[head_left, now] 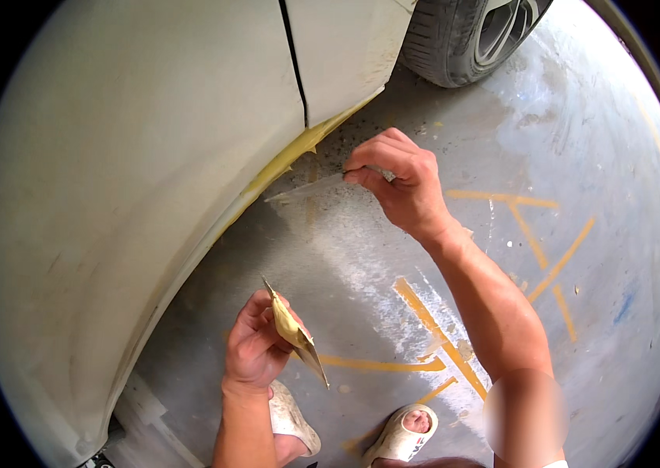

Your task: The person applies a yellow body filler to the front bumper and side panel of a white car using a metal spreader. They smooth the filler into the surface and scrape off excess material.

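Note:
My left hand (256, 343) is closed on a thin metal putty scraper (316, 365), seen almost edge-on. A thick lump of yellow filler (287, 318) sits on it. Farther forward, my right hand (404, 175) pinches one end of a thin, pale, flat spreader (306, 188) between thumb and fingers. The spreader's other end points left, toward the lower edge of a white car body (143, 156). Along that sill runs a band of yellow filler (287, 161) with ragged edges. Whether the spreader touches the sill I cannot tell.
A car wheel (462, 39) stands at the far right of the body panel. The grey floor (345, 273) carries orange painted lines (435, 331), white smears and scattered dark debris. My feet in white clogs (404, 433) are at the lower edge.

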`<state>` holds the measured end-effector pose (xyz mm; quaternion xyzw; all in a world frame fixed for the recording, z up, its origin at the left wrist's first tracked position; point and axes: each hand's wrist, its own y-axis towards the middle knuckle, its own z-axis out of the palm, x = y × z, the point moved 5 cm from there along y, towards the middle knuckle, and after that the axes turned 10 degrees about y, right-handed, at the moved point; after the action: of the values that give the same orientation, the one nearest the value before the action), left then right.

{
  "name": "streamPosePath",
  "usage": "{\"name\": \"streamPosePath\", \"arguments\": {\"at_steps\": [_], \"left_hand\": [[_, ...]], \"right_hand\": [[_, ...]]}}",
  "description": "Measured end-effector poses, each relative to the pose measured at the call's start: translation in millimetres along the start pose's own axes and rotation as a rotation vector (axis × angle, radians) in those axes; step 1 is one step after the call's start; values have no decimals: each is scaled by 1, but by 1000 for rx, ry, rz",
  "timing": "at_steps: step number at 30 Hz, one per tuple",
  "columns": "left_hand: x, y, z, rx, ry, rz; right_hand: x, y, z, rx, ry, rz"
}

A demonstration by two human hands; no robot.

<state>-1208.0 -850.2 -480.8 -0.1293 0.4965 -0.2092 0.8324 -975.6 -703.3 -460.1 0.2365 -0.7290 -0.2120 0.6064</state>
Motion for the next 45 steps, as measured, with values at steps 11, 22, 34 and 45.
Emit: {"name": "streamPosePath", "arguments": {"at_steps": [11,22,34,45], "left_hand": [[2,-2,-2,24,19,-16],[8,12,11,-18,133,-60],[-11,9,11,29,63,66],[-3,3,6,26,67,28]], "right_hand": [[-28,6,-66,-349,-141,38],[-29,-59,-82,-75,732,844],[-22,-23,-29,35,390,668],[-13,10,-3,16,200,412]]}}
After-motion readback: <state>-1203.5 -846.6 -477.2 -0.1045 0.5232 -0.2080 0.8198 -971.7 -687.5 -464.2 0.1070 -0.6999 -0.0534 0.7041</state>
